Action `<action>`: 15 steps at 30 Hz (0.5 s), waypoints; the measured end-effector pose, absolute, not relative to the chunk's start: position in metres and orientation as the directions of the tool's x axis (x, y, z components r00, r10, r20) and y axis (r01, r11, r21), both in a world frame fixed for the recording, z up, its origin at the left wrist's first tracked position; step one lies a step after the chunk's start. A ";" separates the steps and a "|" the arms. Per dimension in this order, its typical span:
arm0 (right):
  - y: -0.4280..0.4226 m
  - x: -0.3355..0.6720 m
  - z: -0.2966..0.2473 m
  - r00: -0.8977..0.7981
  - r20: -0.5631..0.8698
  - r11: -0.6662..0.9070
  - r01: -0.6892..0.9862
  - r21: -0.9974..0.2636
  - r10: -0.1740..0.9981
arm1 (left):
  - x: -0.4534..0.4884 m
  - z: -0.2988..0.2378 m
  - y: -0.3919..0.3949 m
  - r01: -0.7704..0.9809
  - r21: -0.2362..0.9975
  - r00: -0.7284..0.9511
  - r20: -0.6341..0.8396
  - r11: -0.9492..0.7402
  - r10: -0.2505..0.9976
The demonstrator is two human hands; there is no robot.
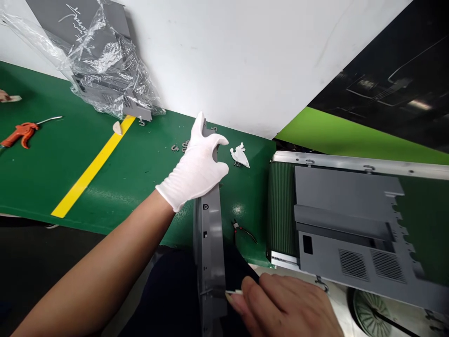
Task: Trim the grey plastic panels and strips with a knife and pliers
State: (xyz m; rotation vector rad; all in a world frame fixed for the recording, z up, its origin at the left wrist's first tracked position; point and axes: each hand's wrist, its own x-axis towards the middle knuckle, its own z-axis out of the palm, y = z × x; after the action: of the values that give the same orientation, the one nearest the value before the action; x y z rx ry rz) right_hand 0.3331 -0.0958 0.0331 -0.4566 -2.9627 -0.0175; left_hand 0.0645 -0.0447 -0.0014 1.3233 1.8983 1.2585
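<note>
My left hand (196,168), in a white glove, grips the upper part of a long grey plastic panel (213,252) stood on edge. Small cut-outs run along the panel's narrow side, and its lower end reaches down in front of my lap. My bare right hand (284,304) is closed in a pinch on a small white piece (238,292) beside the panel's lower end. Most of that piece is hidden by the fingers, so its kind is unclear. Between my hands, to the right of the panel, side cutters (235,225) lie on the green table.
A crumpled white glove (240,154) and small grey hooked scraps (175,148) lie nearby. At left are an orange air blow gun (24,133), yellow tape (94,164) and a plastic-wrapped grey panel (105,61). Another grey panel (343,192) rests on the conveyor (280,206). Someone's fingers (4,96) show far left.
</note>
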 end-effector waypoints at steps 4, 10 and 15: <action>-0.097 0.329 0.034 -0.925 0.147 0.936 0.352 -0.009 0.349 | 0.065 -0.003 -0.044 0.490 0.866 -0.405 0.120 0.104 0.906; -0.095 0.327 0.033 -0.930 0.181 0.943 0.331 0.042 0.319 | 0.065 -0.004 -0.044 0.563 0.816 -0.404 0.134 0.131 0.905; -0.093 0.325 0.035 -0.941 0.210 0.960 0.279 0.032 0.267 | 0.065 -0.003 -0.045 0.570 0.810 -0.407 0.133 0.138 0.904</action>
State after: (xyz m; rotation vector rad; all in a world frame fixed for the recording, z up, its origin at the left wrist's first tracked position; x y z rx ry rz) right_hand 0.3252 -0.0933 0.0346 -0.4090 -2.9061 -0.0907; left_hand 0.0650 -0.0452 -0.0029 1.4163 2.0333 1.1676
